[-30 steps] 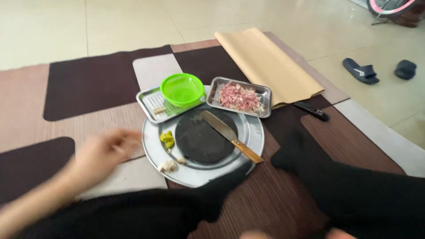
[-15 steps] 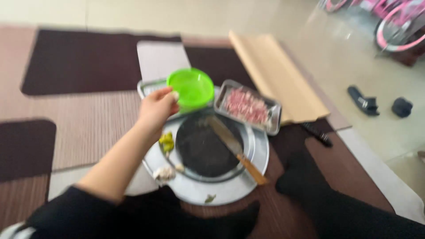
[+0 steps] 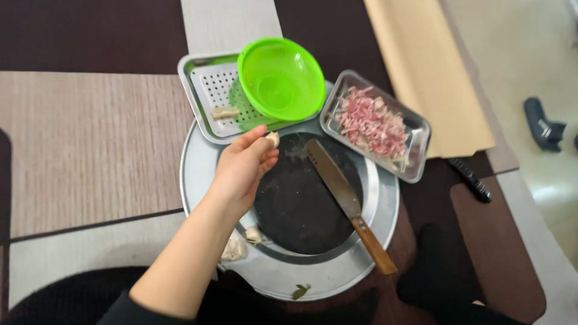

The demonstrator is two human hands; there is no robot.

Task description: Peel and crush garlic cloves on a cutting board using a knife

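While the left hand (image 3: 244, 171) hovers over the round metal tray (image 3: 201, 171), its fingertips pinch a small pale garlic clove (image 3: 273, 139), held just above the tray's far edge, right by the dark round board (image 3: 301, 201) in the tray's middle. The right hand isn't in view.

Around the tray: a cleaver w/ wooden handle (image 3: 346, 201) lies slantwise across the board. More pale garlic pieces (image 3: 241, 241) sit on the tray's near-left side, half hidden by the forearm. A perforated steel tray (image 3: 208, 96) overlaps its far-left rim, w/ a green colander (image 3: 282, 78) tilted on it and a pale scrap (image 3: 224, 112) beside that. A steel dish of chopped pink meat (image 3: 373, 124) rests at the far-right rim. A black knife (image 3: 471, 179) lies off to the right.

Vs. half a sec ago: the hand was up at the colander; now it's back nearer, over the tray.
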